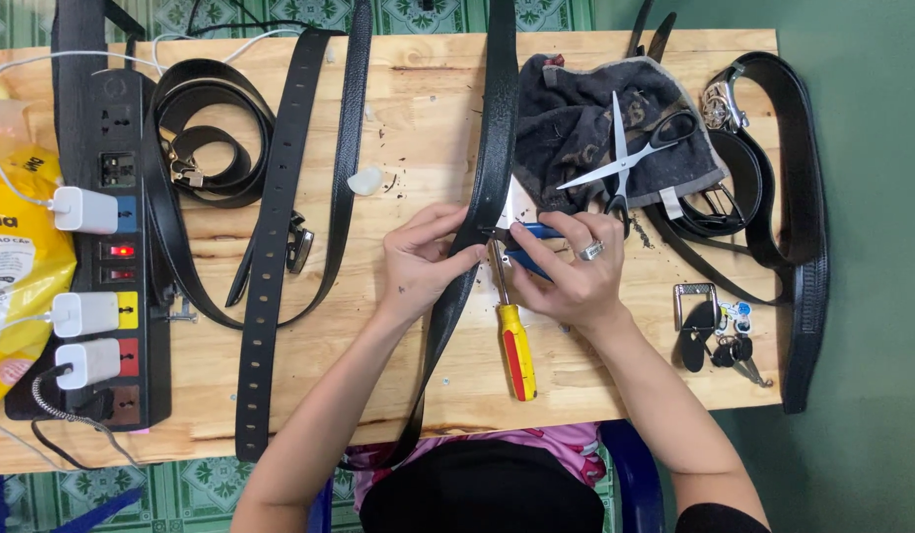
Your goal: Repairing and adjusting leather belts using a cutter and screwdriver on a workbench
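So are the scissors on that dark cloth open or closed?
Open. The scissors lie on the dark cloth with their two blades spread apart in a V, one pointing up, the other toward the left.
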